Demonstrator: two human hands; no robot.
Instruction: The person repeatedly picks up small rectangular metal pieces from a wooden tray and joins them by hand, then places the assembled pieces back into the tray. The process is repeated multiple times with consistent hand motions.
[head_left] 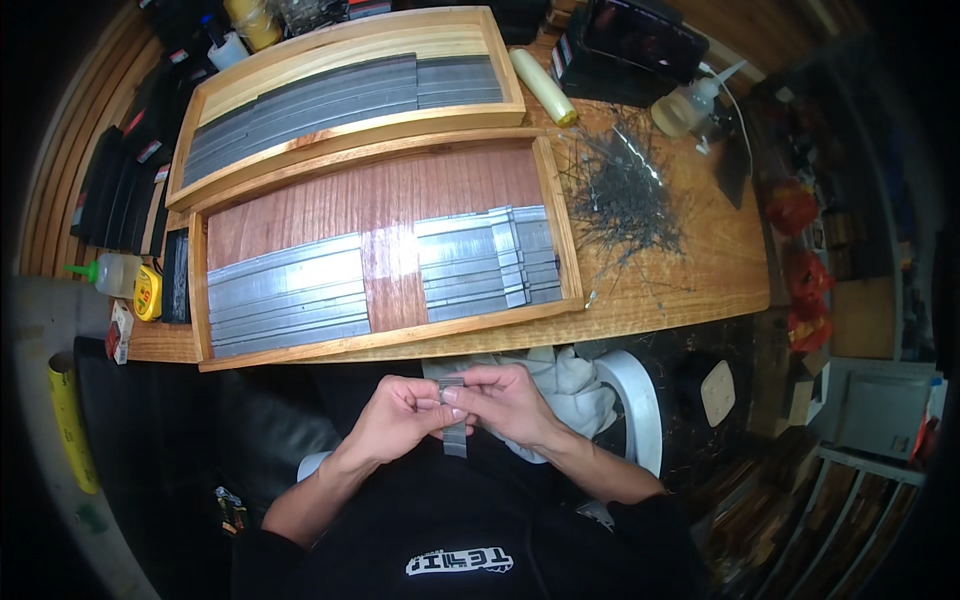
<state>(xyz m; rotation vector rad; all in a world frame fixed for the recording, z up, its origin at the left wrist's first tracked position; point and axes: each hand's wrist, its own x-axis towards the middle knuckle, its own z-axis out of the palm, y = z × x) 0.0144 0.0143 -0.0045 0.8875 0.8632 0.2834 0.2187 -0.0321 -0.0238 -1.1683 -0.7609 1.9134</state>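
In front of my body, below the table edge, both hands meet at a short, segmented grey metal strip. My left hand pinches it from the left near its top. From the right, my right hand grips it with the thumb across its face. The strip's lower end hangs free under the fingers; part of its upper length is hidden. Just beyond lies a shallow wooden tray holding rows of flat grey metal strips. A similar segmented strip rests across the right-hand rows.
Behind stands a second wooden tray with more grey strips. A tangled heap of thin dark wire-like pieces covers the table at right. A pale roll, squeeze bottle and yellow tape measure stand around the trays.
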